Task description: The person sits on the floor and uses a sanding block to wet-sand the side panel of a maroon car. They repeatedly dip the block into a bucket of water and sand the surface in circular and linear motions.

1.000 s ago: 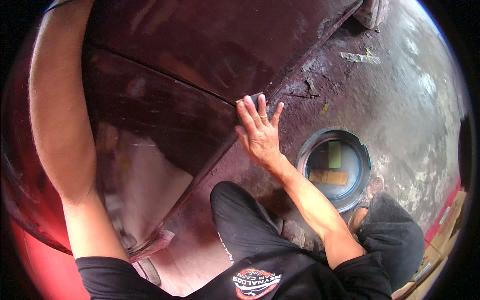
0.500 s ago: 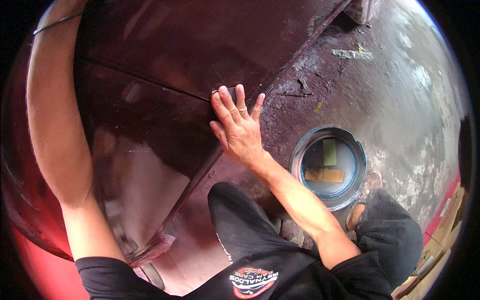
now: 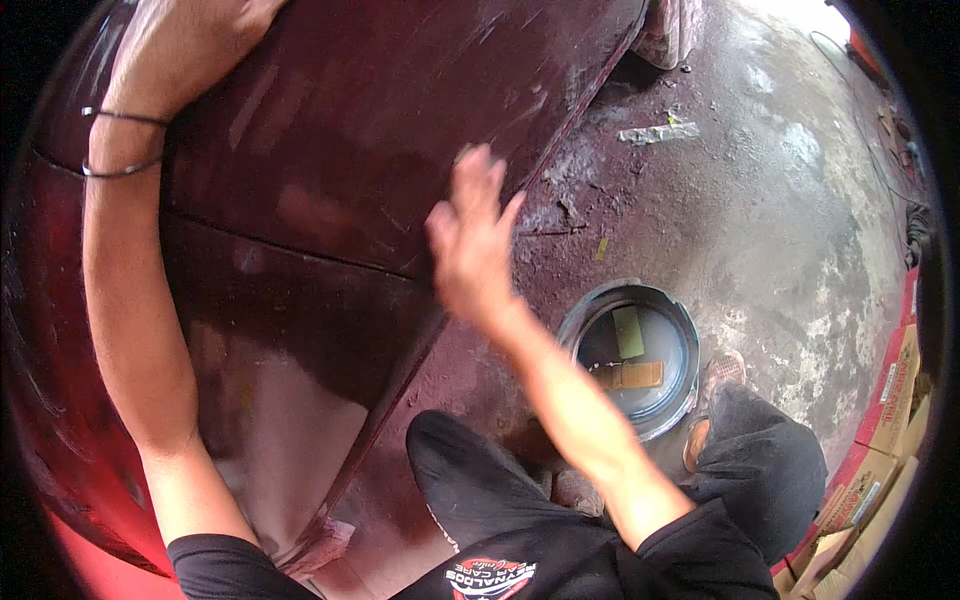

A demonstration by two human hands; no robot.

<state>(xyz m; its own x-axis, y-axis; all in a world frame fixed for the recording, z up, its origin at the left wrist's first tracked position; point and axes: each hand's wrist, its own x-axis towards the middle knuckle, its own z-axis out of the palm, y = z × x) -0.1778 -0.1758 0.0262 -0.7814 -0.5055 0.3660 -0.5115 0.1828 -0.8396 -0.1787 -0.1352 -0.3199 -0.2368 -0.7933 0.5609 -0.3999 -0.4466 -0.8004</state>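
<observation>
Underfoot, stained concrete floor (image 3: 760,200), maroon panel (image 3: 400,110).

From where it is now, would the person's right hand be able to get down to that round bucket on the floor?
Probably yes. The right hand is at the dark red panel's edge, and the bucket sits open beside the right forearm with nothing between them.

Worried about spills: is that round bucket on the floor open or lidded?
Open. The round grey bucket stands upright with no lid; inside show dark liquid and flat green and orange pieces.
</observation>
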